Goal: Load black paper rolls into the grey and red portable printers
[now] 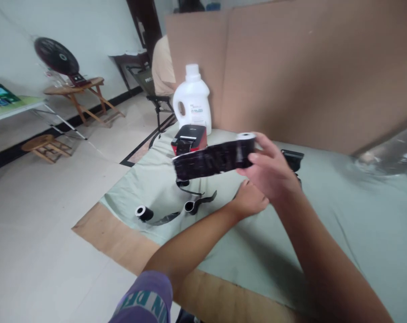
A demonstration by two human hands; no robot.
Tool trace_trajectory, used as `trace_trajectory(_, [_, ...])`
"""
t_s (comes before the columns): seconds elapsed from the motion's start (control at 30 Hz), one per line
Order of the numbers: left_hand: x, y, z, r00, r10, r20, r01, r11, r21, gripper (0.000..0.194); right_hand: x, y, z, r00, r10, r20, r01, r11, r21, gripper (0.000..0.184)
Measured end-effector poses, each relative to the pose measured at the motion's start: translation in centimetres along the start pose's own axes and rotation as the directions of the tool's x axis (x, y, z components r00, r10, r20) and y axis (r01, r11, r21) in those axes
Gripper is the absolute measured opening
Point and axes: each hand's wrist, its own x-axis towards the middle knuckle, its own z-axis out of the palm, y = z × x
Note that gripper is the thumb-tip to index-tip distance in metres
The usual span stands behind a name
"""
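Observation:
My right hand [269,168] is raised over the table, its fingers closed round a paper roll [245,150] with a white end and a black face. From the roll a wide black strip [206,160] stretches left, in front of a small red-and-black printer [190,138]. Lower down, my left hand [252,198] lies on the pale green cloth [267,237], fingers curled in; whatever they hold is hidden. To its left are two smaller black rolls, one at the cloth's edge [145,213] and one nearer my hand [190,206], with curling black strips.
A white jug [192,101] stands behind the printer, before a tall cardboard panel [291,67]. Behind my right hand sits a dark object [292,159]. Clear plastic wrap [390,148] lies at right. Beyond the table are a fan [57,56], stools [47,147] and a seated person [162,67].

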Motion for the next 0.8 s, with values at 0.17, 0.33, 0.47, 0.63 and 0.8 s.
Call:
trace_trajectory(0.17, [0.3, -0.1, 0.4, 0.97, 0.202, 0.132, -0.217, 0.97, 0.107, 0.058, -3.8, 0.1, -12.2, 0.967, 0.175, -0.187, -0.187, 0.981, -0.046, 0.039])
trace_trajectory(0.33, [0.2, 0.0, 0.7, 0.968, 0.199, 0.152, -0.224, 0.959, 0.174, 0.07, -4.2, 3.4, -17.5, 0.919, 0.339, -0.201, -0.37, 0.917, -0.148, 0.035])
trace_trajectory(0.47, [-0.1, 0.0, 0.7, 0.971, 0.228, 0.071, -0.236, 0.963, 0.13, 0.076, -3.8, 5.0, -17.0, 0.896, 0.413, -0.162, -0.443, 0.833, -0.332, 0.038])
trace_trajectory(0.63, [0.1, -0.8, 1.0, 0.95, 0.307, -0.046, -0.309, 0.95, -0.039, 0.079, -3.6, 5.6, -15.5, 0.901, 0.42, -0.106, -0.433, 0.855, -0.287, 0.034])
trace_trajectory(0.8, [0.1, -1.0, 1.1, 0.923, 0.376, -0.085, -0.382, 0.921, -0.072, 0.069, -3.4, 6.2, -15.5, 0.934, 0.331, -0.133, -0.356, 0.843, -0.402, 0.034])
